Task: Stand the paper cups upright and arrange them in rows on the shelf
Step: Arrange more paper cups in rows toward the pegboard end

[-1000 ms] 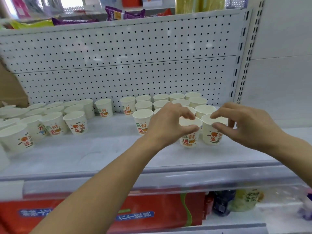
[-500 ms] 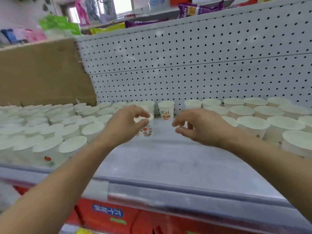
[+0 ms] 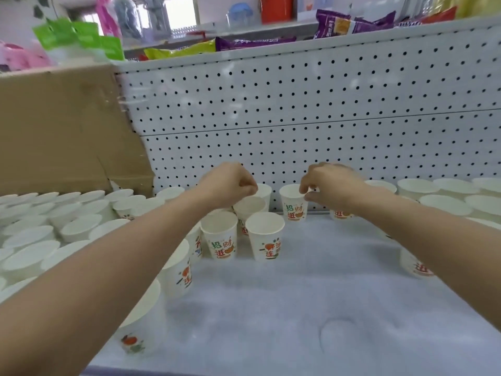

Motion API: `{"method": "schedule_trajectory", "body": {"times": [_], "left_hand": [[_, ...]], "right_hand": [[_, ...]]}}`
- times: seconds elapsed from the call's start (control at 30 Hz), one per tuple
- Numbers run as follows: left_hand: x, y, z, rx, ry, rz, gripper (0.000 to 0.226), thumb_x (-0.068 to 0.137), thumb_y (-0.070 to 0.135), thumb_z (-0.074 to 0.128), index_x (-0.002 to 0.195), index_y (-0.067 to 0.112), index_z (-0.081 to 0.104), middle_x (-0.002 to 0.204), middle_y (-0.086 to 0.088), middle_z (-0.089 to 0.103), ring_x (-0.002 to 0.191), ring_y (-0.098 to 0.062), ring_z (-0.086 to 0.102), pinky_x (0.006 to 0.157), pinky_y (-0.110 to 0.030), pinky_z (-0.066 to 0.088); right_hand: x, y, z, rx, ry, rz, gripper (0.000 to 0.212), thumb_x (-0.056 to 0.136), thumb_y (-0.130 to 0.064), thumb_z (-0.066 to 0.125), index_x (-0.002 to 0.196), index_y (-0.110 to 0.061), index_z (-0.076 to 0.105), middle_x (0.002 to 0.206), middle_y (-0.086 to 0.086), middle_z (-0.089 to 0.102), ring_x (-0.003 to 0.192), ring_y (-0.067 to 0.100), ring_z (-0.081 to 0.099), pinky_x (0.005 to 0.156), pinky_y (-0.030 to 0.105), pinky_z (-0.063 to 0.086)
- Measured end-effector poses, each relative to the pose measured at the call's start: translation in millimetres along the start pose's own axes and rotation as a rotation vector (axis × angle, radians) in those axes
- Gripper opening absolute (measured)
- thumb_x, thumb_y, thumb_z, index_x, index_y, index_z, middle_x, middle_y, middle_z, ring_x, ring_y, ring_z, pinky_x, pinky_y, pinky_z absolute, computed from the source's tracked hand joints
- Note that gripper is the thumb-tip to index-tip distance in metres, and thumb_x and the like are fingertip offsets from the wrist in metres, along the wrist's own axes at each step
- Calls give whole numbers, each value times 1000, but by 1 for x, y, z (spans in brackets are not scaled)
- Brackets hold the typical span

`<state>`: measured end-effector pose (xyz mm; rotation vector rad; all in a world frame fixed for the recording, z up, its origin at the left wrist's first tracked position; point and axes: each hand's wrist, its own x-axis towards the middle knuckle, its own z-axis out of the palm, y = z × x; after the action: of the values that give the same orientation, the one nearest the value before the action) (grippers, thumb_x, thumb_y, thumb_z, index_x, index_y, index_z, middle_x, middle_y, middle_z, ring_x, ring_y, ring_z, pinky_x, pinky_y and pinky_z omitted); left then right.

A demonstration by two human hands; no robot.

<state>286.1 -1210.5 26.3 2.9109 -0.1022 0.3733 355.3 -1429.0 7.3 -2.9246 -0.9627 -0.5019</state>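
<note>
**Asker:** What are the two hands doing?

**Describer:** Both reach across a white shelf (image 3: 271, 308) toward its pegboard back (image 3: 298, 118). The right hand (image 3: 336, 185) pinches the near rim of one paper cup (image 3: 294, 206) between thumb and forefinger. The left hand (image 3: 227, 185) has its fingers curled in, and I cannot tell whether its grip holds anything.

**Asker:** Which way does the pinched cup point?

**Describer:** It stands upright with its mouth up, its long axis vertical and its base on the shelf. Its red and green print faces the viewer. It sits just left of and below the right grip, close to the pegboard.

**Asker:** How many cups are around it?

**Describer:** Four upright cups cluster at the left grip. A rear cup (image 3: 265, 189) is just right of the knuckles, and a middle cup (image 3: 250, 206) is directly below the curled fingers. A front-left cup (image 3: 220, 236) and a front-right cup (image 3: 266, 237) stand side by side, nearer the viewer. One more, a half-hidden cup (image 3: 340, 214), shows under the right wrist. Left of the left forearm is a crowd of cups (image 3: 54, 232), mouths up and too many to count. A second group of cups (image 3: 444, 204) stands right of the right forearm.

**Asker:** Anything else?

**Describer:** One cardboard box (image 3: 59, 126) rises behind the crowd, far left of both grips. Snack bags (image 3: 352, 23) lie above the pegboard.
</note>
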Motion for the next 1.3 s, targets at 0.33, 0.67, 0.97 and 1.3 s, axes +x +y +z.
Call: {"method": "schedule_trajectory", "body": {"times": [0.33, 0.67, 0.97, 1.3], "left_hand": [[60, 13, 27, 259, -150, -84, 16, 78, 36, 75, 92, 28, 75, 91, 9, 71, 81, -15, 65, 62, -24, 46], [63, 10, 37, -64, -201, 56, 15, 79, 24, 78, 94, 23, 76, 87, 14, 69, 78, 4, 60, 72, -18, 52], [65, 13, 34, -5, -199, 128, 14, 86, 10, 67, 92, 21, 73, 97, 10, 69, 86, -6, 62, 75, -20, 51], [66, 32, 48, 128, -97, 91, 20, 86, 43, 64, 102, 30, 68, 103, 14, 65, 90, -13, 60, 69, -26, 47]], "right_hand": [[27, 2, 14, -146, -88, -118, 17, 93, -34, 56, 104, -27, 66, 94, -4, 43, 80, 19, 44, 65, 29, 35], [25, 24, 10, -218, -137, -153, 18, 93, -31, 53, 106, -28, 66, 95, -5, 53, 84, 19, 49, 71, 30, 39], [23, 33, 14, -186, -74, -180, 14, 93, -34, 52, 96, -29, 65, 94, -5, 59, 84, 19, 51, 74, 29, 35], [20, 35, 16, -171, -30, -207, 17, 93, -42, 52, 100, -29, 60, 85, -11, 45, 80, 14, 42, 77, 27, 30]]}}
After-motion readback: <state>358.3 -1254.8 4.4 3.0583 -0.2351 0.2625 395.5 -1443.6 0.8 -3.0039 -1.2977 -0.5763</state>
